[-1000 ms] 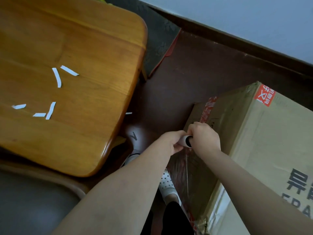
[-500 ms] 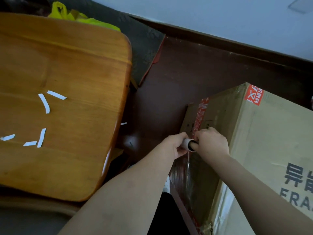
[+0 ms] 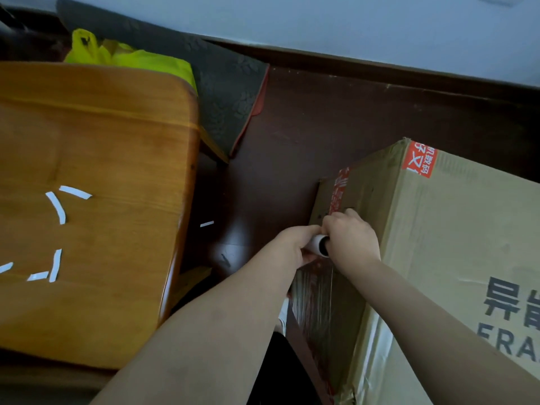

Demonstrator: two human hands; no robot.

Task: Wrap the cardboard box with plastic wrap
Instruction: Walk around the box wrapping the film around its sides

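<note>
A large cardboard box [image 3: 455, 244] with red tape and black lettering stands on the dark floor at the right. Against its left side I hold a plastic wrap roll [image 3: 319, 246] whose white core end shows between my hands. My left hand [image 3: 295, 247] grips the roll from the left. My right hand [image 3: 350, 241] closes over its right end, knuckles touching the box side. A clear sheet of plastic wrap [image 3: 318, 299] stretches down from the roll along the box's left face toward its bottom corner.
A wooden table [image 3: 96, 206] with several white paper strips fills the left. Behind it lie a yellow-green bag [image 3: 122, 55] and a dark mat [image 3: 222, 92]. Dark floor [image 3: 306, 135] runs to the baseboard and wall. My foot is below the arms.
The view has tilted up, showing more wall and the yellow bag. Both hands with the roll have moved a little farther along the box's left side, away from me.
</note>
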